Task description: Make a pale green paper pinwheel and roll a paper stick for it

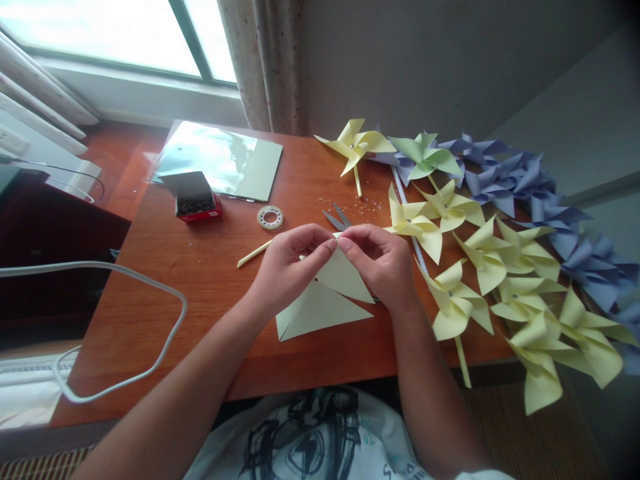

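A brown wooden desk [215, 273] stretches across the scene, seen from above, with a bright window [120, 40] and a pale curtain [277, 60] behind its far side. Blue-purple pinwheels [595, 263] lie crowded along the right, overlapping one another. Yellow pinwheels [533, 250] spread in front of and beside them, some reaching out over the near edge. At the far left of the desk lies a flat stack of pale sheets [267, 167], part of it shiny with reflected light.

At the near middle, just in front of a person's printed shirt [310, 440], the left hand [295, 263] and right hand [383, 260] meet above a piece of pale, slit paper [320, 313]. The fingers of both hands are pinched together on a raised part of it, fingertips almost touching; the rest of the paper spreads beneath them on the desk.

A white cable [185, 307] loops over the left side. Among the far pinwheels is one green pinwheel [425, 157]. A red box [199, 210], its flap up, holds small dark pieces. Scissors [332, 221] show parted blades just beyond the hands. A yellow stick [254, 254] runs behind the left hand, near a roll of tape [263, 220]. Tiny bits [350, 205] are scattered past the scissors.
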A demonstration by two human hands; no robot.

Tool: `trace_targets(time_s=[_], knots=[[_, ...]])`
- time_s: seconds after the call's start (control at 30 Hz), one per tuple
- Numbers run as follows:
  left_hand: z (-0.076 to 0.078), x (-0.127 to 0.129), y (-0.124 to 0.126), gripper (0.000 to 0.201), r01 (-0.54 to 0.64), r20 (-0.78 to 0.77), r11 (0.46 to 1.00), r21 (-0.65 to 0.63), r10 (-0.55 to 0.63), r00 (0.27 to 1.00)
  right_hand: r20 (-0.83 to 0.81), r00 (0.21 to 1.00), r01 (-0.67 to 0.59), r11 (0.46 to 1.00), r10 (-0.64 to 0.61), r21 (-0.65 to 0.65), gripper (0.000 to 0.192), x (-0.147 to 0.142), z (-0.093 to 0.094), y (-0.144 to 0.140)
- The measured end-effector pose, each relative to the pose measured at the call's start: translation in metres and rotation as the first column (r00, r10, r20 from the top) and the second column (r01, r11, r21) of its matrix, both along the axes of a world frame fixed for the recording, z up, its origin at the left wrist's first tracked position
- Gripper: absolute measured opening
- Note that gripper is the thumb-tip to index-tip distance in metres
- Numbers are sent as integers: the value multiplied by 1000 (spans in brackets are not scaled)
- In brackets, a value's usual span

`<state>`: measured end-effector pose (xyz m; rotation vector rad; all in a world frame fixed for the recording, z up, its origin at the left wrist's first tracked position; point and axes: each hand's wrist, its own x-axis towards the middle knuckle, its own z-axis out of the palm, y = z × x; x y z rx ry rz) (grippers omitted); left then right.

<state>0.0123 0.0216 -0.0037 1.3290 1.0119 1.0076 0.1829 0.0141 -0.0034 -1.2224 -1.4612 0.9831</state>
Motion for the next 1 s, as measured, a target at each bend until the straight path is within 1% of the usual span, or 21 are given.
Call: trace_targets(time_s=[0.2, 0.37, 0.5, 0.7, 0.83, 1.0], knots=[[2, 1, 0, 22, -10, 0, 1000, 14, 10, 1000, -28, 1000, 0, 1000, -1, -29, 11, 0, 3, 0], [1, 1, 0, 22, -4, -5, 1000, 12, 4, 1000, -53, 999, 0, 1000, -1, -23, 11, 0, 3, 0], [1, 1, 0, 23, -4, -19, 1000, 25, 5, 1000, -26, 1000, -14, 1000, 14, -6, 7, 0, 1, 0], [2, 2, 0, 22, -16, -39, 999, 37, 17, 999, 50, 999, 4, 1000, -5, 18, 7, 0, 0, 0], [4, 3, -1, 19, -34, -82, 995, 89, 41, 996, 70, 997, 6, 999, -9, 46, 5, 0, 0, 1], [4, 5, -2, 15, -58, -208, 975, 215, 104, 973, 133, 990, 31, 997, -40, 68, 5, -1, -1, 0]])
